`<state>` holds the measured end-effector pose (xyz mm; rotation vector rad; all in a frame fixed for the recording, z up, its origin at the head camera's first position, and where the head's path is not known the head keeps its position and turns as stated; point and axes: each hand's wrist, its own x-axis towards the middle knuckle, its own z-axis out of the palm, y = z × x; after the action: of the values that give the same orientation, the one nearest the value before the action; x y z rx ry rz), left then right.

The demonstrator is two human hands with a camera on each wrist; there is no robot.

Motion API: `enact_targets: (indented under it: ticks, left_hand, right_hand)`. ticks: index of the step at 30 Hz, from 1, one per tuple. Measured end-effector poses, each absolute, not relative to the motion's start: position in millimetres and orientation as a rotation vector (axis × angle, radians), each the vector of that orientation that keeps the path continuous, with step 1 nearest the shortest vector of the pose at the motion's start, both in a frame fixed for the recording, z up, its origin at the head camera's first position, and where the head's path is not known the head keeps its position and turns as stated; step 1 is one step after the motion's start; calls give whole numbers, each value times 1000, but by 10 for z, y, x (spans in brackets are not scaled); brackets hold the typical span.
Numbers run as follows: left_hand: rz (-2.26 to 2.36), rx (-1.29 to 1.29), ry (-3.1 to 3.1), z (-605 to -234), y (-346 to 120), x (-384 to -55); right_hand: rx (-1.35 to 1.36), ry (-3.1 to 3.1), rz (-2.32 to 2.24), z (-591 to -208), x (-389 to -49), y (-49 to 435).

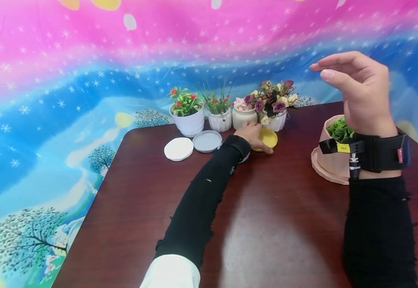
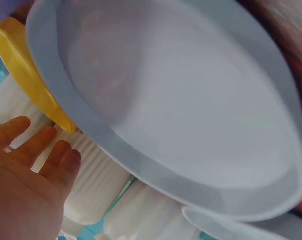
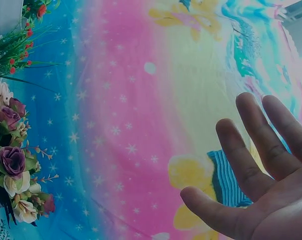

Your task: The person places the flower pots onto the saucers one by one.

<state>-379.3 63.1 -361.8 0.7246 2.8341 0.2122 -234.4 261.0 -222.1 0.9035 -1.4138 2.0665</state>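
My left hand [image 1: 253,135] reaches to the back row, beside a round yellow saucer [image 1: 268,138]. Its thumb lies along the saucer's front edge. In the left wrist view the loosely bent fingers [image 2: 62,162] come close to the yellow saucer [image 2: 28,70], and a grey saucer [image 2: 185,105] fills much of that view. My right hand [image 1: 369,88] is raised above the table at the right, fingers gently bent and holding nothing. Below it stands a pale pink pot [image 1: 329,158] with green leaves, on a matching saucer, partly hidden by the wrist strap.
White pots with flowers line the back: a red-flowered plant [image 1: 186,120], a grassy one [image 1: 220,121], a ribbed cream pot [image 1: 244,117] and a rose bouquet [image 1: 279,100]. In front lie a white saucer [image 1: 178,149] and a grey-blue saucer [image 1: 207,141]. A printed cloth [image 1: 86,80] hangs behind.
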Motion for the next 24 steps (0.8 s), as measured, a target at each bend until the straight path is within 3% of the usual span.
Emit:
enact_targets:
  ticks: [24]
  left_hand:
    - [254,560,2859,-3704,874,-3804]
  right_hand:
    - [917,-1476,2050,-2225,-2314,2595]
